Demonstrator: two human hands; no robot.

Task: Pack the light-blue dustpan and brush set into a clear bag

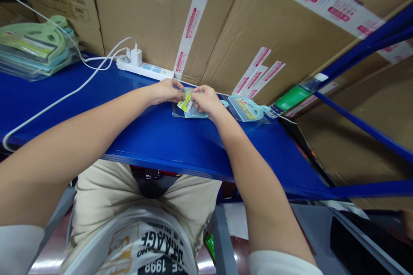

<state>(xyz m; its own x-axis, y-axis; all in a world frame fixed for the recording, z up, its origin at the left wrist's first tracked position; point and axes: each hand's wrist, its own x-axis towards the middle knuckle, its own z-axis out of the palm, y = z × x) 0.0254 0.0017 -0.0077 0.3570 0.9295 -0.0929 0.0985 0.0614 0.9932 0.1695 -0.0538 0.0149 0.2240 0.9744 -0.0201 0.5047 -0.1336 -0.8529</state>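
My left hand (167, 91) and my right hand (206, 101) meet over a small clear plastic packet (189, 109) lying on the blue shelf (155, 137). Both pinch the packet's top end, where a yellow-green label (186, 102) shows between the fingers. The packet holds a pale blue item, mostly covered by my right hand. Just to the right lies a second bagged pale blue item (247, 109) with a yellow label, untouched.
A white power strip (145, 68) with a plugged charger and white cables sits at the shelf's back. A stack of bagged green and blue items (34, 51) rests far left. Taped cardboard boxes (226, 30) wall the back. A blue rack beam (361, 124) slants at right.
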